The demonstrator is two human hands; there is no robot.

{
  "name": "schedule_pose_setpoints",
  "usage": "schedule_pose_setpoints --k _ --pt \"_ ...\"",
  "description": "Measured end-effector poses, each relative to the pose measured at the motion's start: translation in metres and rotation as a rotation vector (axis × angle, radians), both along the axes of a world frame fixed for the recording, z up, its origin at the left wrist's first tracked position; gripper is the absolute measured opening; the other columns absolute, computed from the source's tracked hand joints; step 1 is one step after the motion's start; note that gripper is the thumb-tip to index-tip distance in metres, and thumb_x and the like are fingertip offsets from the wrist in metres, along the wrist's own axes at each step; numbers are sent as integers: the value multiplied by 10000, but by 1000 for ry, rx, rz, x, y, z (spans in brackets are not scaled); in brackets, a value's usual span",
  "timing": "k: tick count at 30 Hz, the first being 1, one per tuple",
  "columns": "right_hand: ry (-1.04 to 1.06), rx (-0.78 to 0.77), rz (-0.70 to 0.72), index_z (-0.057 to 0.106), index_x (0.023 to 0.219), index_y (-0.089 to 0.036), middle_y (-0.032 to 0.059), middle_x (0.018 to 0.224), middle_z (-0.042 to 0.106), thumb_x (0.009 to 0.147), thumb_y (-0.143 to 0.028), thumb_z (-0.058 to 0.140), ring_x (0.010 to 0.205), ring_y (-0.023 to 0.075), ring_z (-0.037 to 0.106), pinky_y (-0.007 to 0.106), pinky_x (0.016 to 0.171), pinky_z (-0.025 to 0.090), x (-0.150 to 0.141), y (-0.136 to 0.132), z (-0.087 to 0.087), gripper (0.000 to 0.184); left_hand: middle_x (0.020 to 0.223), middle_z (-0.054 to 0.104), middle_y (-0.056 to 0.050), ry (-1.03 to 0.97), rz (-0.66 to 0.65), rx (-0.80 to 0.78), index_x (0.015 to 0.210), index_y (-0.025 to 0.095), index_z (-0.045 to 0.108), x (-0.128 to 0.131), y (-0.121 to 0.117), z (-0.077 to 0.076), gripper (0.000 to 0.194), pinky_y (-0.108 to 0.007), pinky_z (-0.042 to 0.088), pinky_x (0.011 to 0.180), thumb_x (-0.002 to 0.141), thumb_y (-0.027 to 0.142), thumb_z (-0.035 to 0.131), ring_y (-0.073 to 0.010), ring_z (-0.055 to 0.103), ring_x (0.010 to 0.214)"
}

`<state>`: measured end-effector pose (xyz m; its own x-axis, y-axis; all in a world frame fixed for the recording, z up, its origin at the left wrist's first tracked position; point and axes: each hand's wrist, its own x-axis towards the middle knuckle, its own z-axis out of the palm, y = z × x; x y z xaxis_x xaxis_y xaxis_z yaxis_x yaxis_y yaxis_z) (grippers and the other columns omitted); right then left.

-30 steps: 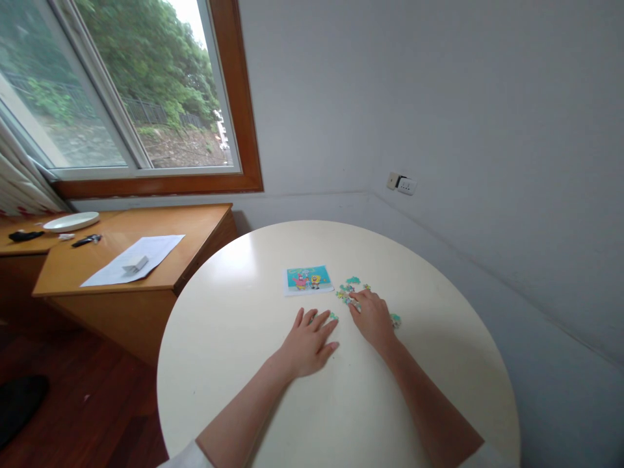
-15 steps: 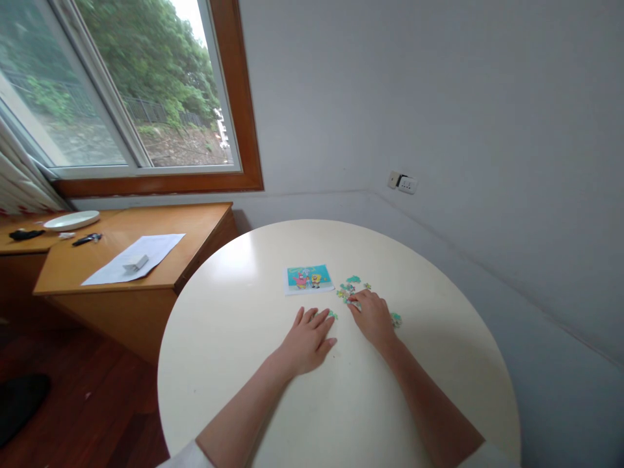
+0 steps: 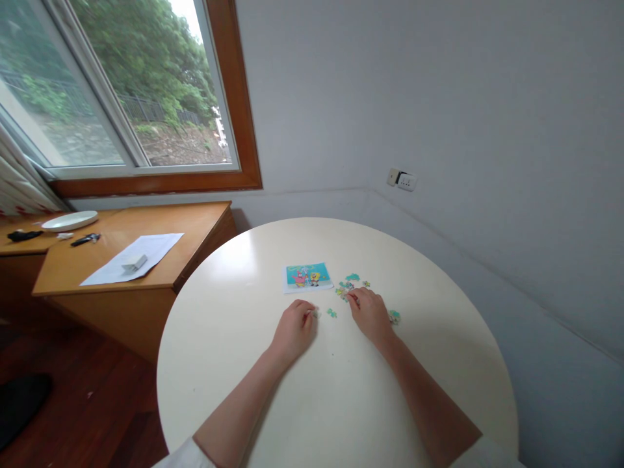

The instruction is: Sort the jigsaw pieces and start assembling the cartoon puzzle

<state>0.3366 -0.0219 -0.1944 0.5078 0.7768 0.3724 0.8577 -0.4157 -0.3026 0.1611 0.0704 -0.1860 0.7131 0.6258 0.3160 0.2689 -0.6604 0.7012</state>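
My left hand (image 3: 294, 328) is closed in a pinch on a small pale jigsaw piece (image 3: 316, 312), low over the table in front of the picture card. Just right of it lies a green jigsaw piece (image 3: 332, 312), apart from my fingers. My right hand (image 3: 370, 313) has its thumb and fingertips pressed together at the near edge of a loose pile of jigsaw pieces (image 3: 351, 277); what it pinches is hidden. More jigsaw pieces (image 3: 394, 316) lie against the outer side of the right hand, partly covered. The cartoon picture card (image 3: 307, 277) lies flat beyond both hands.
The round white table (image 3: 219, 325) stands near the wall, which carries a socket (image 3: 406, 181). To the left, a wooden desk (image 3: 160, 218) holds a paper sheet (image 3: 112, 268) with a small white box (image 3: 134, 262) and a white plate (image 3: 71, 221), below a window.
My left hand has drawn its spread fingers in to a pinch and shifted slightly left, uncovering the green jigsaw piece. The right hand stays at the pile with little movement.
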Motion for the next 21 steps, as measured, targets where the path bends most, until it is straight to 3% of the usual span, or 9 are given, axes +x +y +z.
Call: schedule_pose_setpoints --k 3,5,9,11,16,18,21 --pt "125 113 98 628 831 -184 44 808 669 867 -192 418 743 166 602 267 700 423 -7 2 2 213 790 647 -58 -156 106 -202 768 148 622 2 3 2 154 -297 484 739 791 162 470 -164 602 768" --pt "189 192 185 635 857 -190 36 805 681 867 -203 420 722 160 616 261 694 449 -14 3 4 215 671 622 -36 -251 121 -436 710 137 592 3 4 5 150 -277 486 663 796 234 518 -146 593 661" --pt "183 311 360 649 877 -199 41 856 695 861 -202 448 789 160 635 265 741 476 -30 4 8 202 576 591 -23 -324 -4 -1021 728 105 559 6 1 14 308 -260 481 523 778 407 594 -109 553 472" --pt "168 321 431 651 886 -206 40 864 696 866 -195 448 804 157 635 269 753 481 -36 3 9 204 581 603 -37 -315 -60 -1171 733 93 555 6 -2 16 342 -248 474 489 767 427 618 -102 553 450" --pt "209 283 509 649 912 -210 37 859 690 881 -196 426 820 154 625 278 763 481 -39 4 7 226 588 620 -31 -336 -87 -1157 697 85 567 7 -2 14 238 -217 464 469 715 282 698 -85 554 436" --pt "181 258 443 648 931 -195 53 898 689 884 -197 417 854 164 618 299 805 463 -34 5 5 236 587 630 -35 -337 -48 -1129 704 86 569 7 -1 11 206 -231 474 480 707 245 700 -94 563 435" --pt "99 140 235 597 1087 -160 103 1078 646 871 -188 430 999 202 575 355 885 410 -26 5 1 275 590 638 -40 -357 -8 -1094 719 87 570 8 1 8 187 -252 496 513 704 223 697 -103 577 452"
